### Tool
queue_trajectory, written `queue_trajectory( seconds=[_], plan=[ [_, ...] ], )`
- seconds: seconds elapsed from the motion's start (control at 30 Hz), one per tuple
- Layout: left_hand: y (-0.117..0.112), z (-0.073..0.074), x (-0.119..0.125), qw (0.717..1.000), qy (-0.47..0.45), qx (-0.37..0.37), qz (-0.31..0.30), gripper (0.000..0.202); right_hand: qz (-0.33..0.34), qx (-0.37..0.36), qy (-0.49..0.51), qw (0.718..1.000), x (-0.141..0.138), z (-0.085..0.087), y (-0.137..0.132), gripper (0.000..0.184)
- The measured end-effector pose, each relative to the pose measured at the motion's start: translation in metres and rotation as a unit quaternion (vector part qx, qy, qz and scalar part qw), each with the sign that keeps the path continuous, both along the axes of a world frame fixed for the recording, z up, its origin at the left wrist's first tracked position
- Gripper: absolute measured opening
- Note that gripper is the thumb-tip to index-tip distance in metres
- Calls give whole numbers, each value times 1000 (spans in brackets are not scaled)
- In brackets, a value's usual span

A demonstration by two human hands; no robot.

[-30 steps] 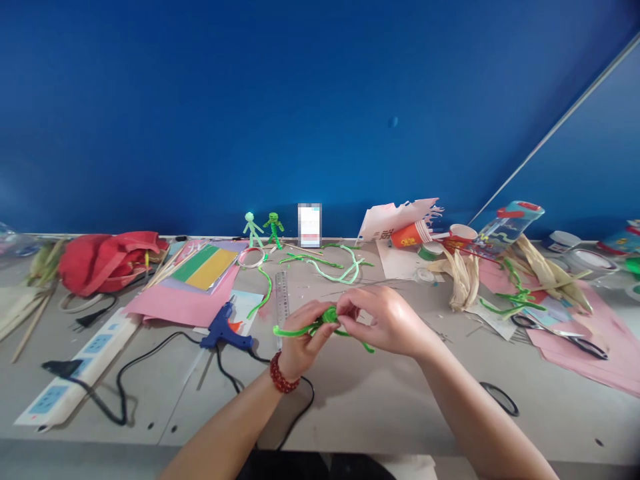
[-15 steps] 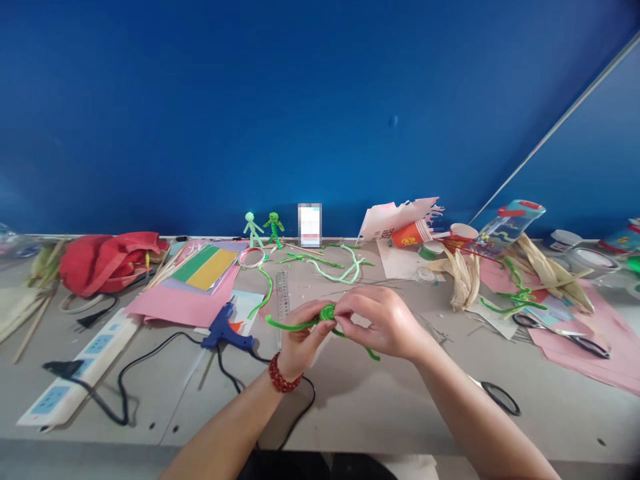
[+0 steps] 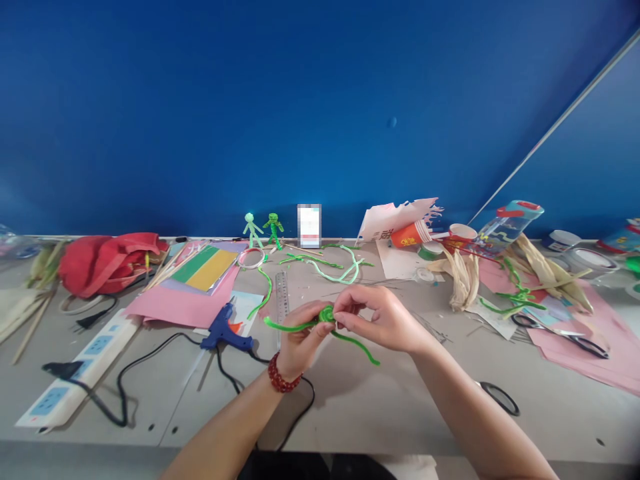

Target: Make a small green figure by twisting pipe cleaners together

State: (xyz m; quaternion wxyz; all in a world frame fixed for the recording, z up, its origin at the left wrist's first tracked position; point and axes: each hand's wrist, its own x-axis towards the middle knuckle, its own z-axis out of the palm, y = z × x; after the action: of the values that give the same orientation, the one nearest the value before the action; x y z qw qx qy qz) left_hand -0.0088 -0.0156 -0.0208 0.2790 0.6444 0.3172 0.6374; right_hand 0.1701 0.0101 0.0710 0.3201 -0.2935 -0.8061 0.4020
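The left hand (image 3: pixel 301 339) is pinching a green coil (image 3: pixel 327 313) between its fingers, seemingly for keeping it steady. The right hand (image 3: pixel 377 321) is pressing its fingers together, apparently pinching the coil's right edge, while a green strand (image 3: pixel 361 345) is passing below them.

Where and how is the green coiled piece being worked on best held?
I'd pinch it at its round coil, coming from the near left, as the left grip does: the coil is compact, while the strands pointing left and lower right look thin and likely to bend. The right grip sits at the coil's right edge.
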Motion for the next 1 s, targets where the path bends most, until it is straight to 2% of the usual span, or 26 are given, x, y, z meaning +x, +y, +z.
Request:
queue_trajectory(
  seconds=[0.27, 0.63, 0.83, 1.0],
  plan=[
    [1, 2, 1, 1000, 12, 25, 1, 20, -11, -39, -10, 999, -4, -1, 0, 7],
    [1, 7, -1, 998, 50, 37, 18, 19, -55, 48, -103, 992, -6, -6, -1, 4],
    [1, 3, -2, 999, 24, 21, 25, 20, -55, 63, -53, 995, -10, -12, 0, 6],
    [1, 1, -2, 1000, 2, 25, 9, 20, -38, -3, -3, 999, -8, -10, 0, 9]
  ],
)
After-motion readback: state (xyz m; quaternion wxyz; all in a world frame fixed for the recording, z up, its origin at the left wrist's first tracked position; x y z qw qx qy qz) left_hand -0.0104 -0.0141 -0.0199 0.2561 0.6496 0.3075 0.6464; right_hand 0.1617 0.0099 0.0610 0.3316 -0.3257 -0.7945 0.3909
